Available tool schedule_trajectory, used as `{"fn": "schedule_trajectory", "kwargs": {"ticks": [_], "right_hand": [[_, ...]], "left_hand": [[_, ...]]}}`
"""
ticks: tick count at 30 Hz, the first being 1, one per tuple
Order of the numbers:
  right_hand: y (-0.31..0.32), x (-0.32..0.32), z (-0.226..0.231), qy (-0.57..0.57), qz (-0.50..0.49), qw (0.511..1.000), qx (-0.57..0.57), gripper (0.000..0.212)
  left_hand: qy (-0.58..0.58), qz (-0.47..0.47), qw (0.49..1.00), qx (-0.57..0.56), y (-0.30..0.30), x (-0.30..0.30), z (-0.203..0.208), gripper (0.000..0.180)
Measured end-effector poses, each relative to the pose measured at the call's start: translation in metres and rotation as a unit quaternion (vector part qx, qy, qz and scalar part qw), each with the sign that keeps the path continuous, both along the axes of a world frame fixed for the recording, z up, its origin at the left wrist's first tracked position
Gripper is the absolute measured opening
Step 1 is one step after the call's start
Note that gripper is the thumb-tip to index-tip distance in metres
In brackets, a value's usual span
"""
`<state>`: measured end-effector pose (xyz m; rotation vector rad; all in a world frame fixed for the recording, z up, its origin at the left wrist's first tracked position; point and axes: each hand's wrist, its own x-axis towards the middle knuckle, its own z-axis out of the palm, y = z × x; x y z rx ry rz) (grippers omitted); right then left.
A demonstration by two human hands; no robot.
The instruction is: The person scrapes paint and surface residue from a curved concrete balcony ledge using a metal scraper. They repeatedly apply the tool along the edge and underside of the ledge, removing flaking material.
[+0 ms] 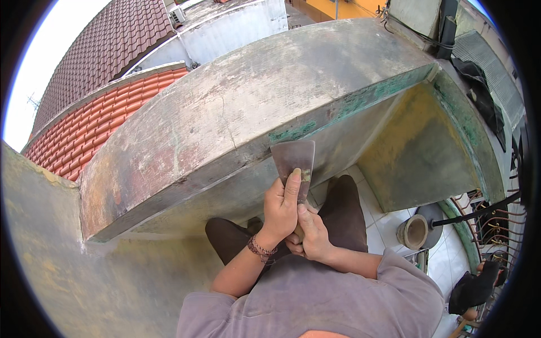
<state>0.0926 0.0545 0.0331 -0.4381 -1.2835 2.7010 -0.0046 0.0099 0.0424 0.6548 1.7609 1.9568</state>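
Note:
A wide-bladed scraper (291,155) is gripped in both hands in front of my lap, its dull grey blade pointing away from me. My left hand (280,209), with braided bracelets at the wrist, wraps its lower blade and neck, the thumb lying along the metal. Just below, my right hand (313,235) closes round the handle, most of which the fingers hide. The blade's end overlaps the front edge of a weathered concrete ledge (225,127); whether it touches cannot be told. Green paint remnants (338,112) run along that edge, to the right of the blade.
A stained wall (51,225) rises at left. Under the ledge, a yellowish panel (420,146) stands at right. A round pot (412,231) sits on white floor tiles (451,253), near a curled metal railing (501,225). A dark cloth (482,96) hangs over the right ledge. Tiled roofs (104,124) lie beyond.

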Motion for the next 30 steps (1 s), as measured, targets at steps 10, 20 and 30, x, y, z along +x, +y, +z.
{"fn": "schedule_trajectory", "kwargs": {"ticks": [10,20,30], "right_hand": [[0.000,0.006,0.007,-0.009,0.008,0.999,-0.036,0.041],[-0.001,0.002,0.008,0.004,-0.001,1.000,0.002,0.047],[0.002,0.000,0.012,0.015,-0.006,1.000,0.005,0.045]], "left_hand": [[-0.003,-0.016,1.000,0.018,0.001,-0.001,0.003,0.035],[0.027,-0.013,0.999,0.018,0.004,-0.004,0.013,0.034],[0.033,0.008,0.999,0.037,0.007,-0.001,0.012,0.034]]}}
